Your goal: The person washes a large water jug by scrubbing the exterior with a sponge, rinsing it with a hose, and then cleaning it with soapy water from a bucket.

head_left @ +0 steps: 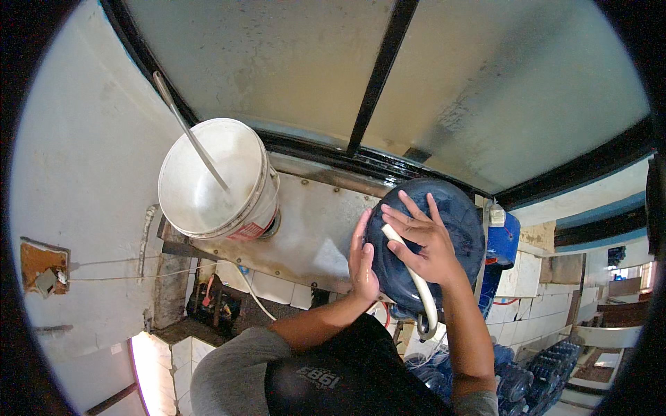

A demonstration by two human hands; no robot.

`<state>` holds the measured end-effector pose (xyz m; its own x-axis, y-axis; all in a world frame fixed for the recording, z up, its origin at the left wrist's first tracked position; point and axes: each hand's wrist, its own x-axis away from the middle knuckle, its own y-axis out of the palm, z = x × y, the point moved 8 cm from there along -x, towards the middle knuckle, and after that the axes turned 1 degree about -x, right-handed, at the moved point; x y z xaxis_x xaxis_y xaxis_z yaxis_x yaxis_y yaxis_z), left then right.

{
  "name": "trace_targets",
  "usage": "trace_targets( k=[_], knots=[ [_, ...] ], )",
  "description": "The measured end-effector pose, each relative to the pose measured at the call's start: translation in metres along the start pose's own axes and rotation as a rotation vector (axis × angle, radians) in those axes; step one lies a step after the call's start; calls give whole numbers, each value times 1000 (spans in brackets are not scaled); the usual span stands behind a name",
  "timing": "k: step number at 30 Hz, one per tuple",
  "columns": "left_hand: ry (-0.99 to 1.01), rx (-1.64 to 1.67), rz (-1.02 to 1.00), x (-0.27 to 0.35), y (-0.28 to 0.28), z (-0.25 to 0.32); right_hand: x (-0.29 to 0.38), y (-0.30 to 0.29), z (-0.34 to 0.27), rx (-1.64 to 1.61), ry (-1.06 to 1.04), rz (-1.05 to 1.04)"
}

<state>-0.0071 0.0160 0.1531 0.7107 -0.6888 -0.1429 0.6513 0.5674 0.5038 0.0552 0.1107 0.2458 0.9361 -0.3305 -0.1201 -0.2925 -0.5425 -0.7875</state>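
A dark blue round water jug [463, 234] shows its wet, ridged round end to me. My right hand [424, 244] lies across that end, fingers spread over it. Under its thumb runs a white hose [422, 291], which is hooked between thumb and palm and has its cut end on the jug's face. The hose bends sharply at its lower end, beside my right forearm. My left hand [364, 265], wet and with straight fingers, rests along the jug's left side. What supports the jug underneath is hidden.
A white plastic bucket [208, 177] with a long metal handle [182, 122] leaning in it stands on the metal counter [312, 234]. Behind are black-framed glass panes [291, 67]. At lower right lie several blue jugs [515, 379]. A cable [145, 275] runs from the left wall.
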Motion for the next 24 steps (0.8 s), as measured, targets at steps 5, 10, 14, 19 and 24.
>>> trace_targets(
  k=[5, 10, 14, 19, 24],
  knots=[
    [-58, 147, -188, -60, -4, -22, 2, -3, -14, 83, -65, -100],
    [-264, 95, -524, -114, 19, -56, 2, -4, -8, 93, -27, -49],
    [-145, 28, -167, -52, 0, -30, 12, -8, 9, -11, 68, 104],
    [-171, -9, -461, -72, -11, -60, 3, -2, -10, 74, 5, 23],
    [-792, -43, -596, -99, 6, -92, 2, 0, -13, 107, -8, 2]
  ],
)
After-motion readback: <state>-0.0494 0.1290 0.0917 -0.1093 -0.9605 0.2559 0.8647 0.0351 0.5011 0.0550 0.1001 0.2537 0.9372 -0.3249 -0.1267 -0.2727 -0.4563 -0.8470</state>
